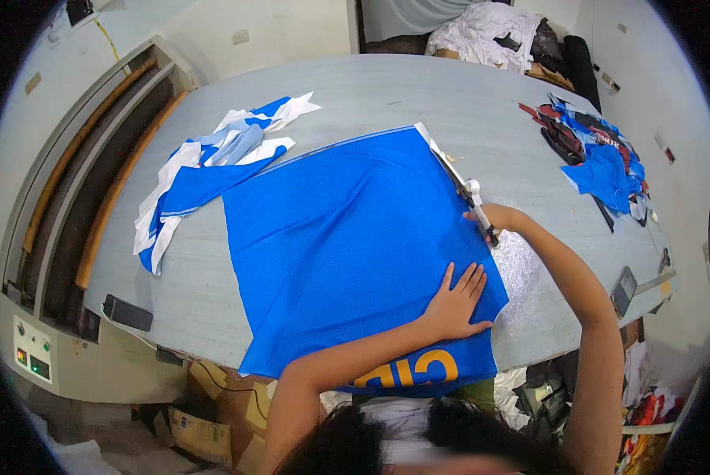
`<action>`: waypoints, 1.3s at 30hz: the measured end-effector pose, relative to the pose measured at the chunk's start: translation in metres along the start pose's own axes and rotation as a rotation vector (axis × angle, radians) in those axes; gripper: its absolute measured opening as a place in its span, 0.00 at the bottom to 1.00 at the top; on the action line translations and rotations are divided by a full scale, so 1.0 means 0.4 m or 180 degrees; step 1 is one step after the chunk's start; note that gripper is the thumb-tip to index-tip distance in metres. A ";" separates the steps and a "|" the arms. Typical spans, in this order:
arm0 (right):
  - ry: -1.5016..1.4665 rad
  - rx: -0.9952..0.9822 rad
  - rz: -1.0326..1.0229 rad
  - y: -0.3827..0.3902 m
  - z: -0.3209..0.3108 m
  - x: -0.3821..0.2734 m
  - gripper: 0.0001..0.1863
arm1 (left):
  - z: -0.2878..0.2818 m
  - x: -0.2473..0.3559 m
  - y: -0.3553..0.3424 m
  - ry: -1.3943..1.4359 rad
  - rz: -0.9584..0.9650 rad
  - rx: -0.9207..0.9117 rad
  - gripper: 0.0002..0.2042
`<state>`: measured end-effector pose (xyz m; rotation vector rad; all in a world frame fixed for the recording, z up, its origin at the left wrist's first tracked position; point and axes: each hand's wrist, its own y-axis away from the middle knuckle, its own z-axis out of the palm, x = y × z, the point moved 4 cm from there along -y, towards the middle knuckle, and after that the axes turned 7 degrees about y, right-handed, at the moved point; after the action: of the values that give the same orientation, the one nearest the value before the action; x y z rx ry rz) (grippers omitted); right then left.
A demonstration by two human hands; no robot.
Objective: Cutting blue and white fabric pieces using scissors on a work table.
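Note:
A large piece of blue fabric [331, 229] with yellow lettering lies spread over the table, its near end hanging past the table's front edge. My left hand [454, 307] rests on its near right part, palm down with the fingers apart. At the fabric's right edge my right hand [493, 218] is closed around a pair of scissors [480, 215]. The scissor blades point away from me along that edge. Beside them runs a narrow white strip [428, 138], partly curled near the scissors.
White and blue fabric scraps [236, 146] lie at the left of the grey table [355, 87]. Another heap of coloured scraps [604, 162] sits at the right. A dark block [127, 313] stands at the left front, another [624, 291] at the right. A long machine [93, 182] borders the left side.

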<state>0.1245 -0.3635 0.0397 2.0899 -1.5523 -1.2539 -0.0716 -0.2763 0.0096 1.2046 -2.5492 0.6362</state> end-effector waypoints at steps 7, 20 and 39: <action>-0.0372 -0.0180 0.0307 -0.035 -0.039 -0.010 0.30 | -0.008 0.005 -0.002 -0.0114 -0.0028 -0.0047 0.43; -0.0448 -0.0075 0.0361 -0.108 -0.076 -0.032 0.45 | -0.008 0.004 -0.005 -0.0035 0.0016 -0.0001 0.42; -0.0475 0.0004 0.0027 -0.221 -0.105 -0.081 0.33 | -0.019 0.006 -0.004 0.0101 0.0020 0.0008 0.41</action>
<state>0.2123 -0.3115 0.0241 2.0292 -1.6206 -1.4356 -0.0713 -0.2750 0.0176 1.1783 -2.5276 0.6548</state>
